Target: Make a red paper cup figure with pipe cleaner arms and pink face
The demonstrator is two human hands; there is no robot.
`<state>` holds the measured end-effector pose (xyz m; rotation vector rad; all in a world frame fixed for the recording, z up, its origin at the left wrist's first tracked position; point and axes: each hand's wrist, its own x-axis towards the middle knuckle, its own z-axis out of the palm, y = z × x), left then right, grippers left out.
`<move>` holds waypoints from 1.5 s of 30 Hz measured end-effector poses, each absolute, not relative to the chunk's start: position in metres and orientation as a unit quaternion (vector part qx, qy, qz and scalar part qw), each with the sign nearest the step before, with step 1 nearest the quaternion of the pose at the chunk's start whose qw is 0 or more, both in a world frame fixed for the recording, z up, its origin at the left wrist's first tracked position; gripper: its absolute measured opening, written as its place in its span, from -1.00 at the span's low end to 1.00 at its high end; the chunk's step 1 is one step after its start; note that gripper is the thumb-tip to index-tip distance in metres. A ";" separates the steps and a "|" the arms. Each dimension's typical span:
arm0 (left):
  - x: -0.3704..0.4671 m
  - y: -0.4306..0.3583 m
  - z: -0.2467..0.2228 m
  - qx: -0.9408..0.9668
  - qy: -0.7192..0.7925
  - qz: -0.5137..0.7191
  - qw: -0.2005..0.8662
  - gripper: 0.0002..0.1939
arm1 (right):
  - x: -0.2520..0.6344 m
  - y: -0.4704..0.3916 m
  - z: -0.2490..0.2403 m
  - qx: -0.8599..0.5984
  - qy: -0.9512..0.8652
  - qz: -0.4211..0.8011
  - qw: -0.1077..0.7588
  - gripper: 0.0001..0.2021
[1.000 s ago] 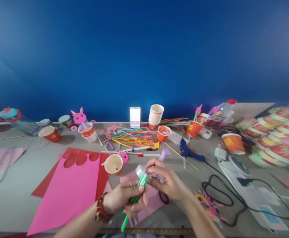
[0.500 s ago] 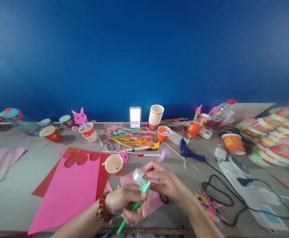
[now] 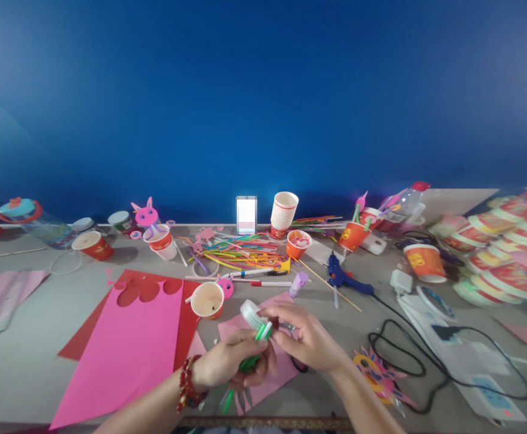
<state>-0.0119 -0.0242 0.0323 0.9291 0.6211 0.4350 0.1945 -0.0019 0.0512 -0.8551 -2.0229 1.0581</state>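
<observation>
Pink sheet (image 3: 128,355): flat at 9 o'clock on my feed, taking the green straws (image 3: 263,331) as the dial's centre; a red sheet (image 3: 188,322) shows from under it.
Creature cup (image 3: 164,248): standing between 10 and 11 o'clock, a pink long-eared figure (image 3: 145,215) at its top.
Open cup (image 3: 207,299): on much the same bearing, closer in, with a round pink figure (image 3: 225,287) just beside it.
Left hand (image 3: 240,361): I see it clenched round the green straws, which slant through the fist, upper ends toward 1 o'clock, lower ends toward 7; red beads (image 3: 190,386) circle the wrist.
Straw pile (image 3: 240,250): many colours, heaped near 12 o'clock.
Tape roll (image 3: 252,317): clear, tilted, right by the straws' upper ends; I can't tell if they touch.
Right hand (image 3: 306,340): fingers bent beside the roll; from here I can't tell whether it grips anything.
Glue gun (image 3: 349,280): blue, lying between 1 and 2 o'clock.
Sun-like cut-out (image 3: 374,375): between 3 and 4 o'clock.
Power strip (image 3: 489,386): white, near 3 o'clock.
</observation>
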 end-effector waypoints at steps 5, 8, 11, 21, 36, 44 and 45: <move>-0.010 -0.022 0.033 0.458 0.310 0.237 0.799 -0.50 | 0.190 -0.010 0.058 -0.356 -0.719 0.466 0.374 -0.86; -0.009 -0.022 0.036 0.457 0.313 0.236 0.799 -0.49 | 0.186 -0.012 0.058 -0.368 -0.705 0.467 0.387 -0.93; -0.008 -0.022 0.038 0.461 0.303 0.230 0.802 -0.48 | 0.182 -0.013 0.055 -0.367 -0.676 0.494 0.406 -0.92; -0.004 -0.025 0.029 0.477 0.324 0.276 0.769 -0.47 | 0.179 -0.013 0.044 -0.378 -0.621 0.561 0.395 -0.83; -0.006 -0.024 0.015 0.538 0.338 0.220 0.740 -0.34 | 0.168 -0.003 0.069 -0.447 -0.768 0.332 0.318 -0.78; -0.008 -0.018 0.015 0.466 0.379 0.188 0.777 -0.42 | 0.164 -0.005 0.070 -0.388 -0.760 0.415 0.315 -0.60; -0.008 -0.017 0.014 0.462 0.381 0.188 0.778 -0.43 | 0.164 -0.006 0.071 -0.381 -0.759 0.419 0.321 -0.59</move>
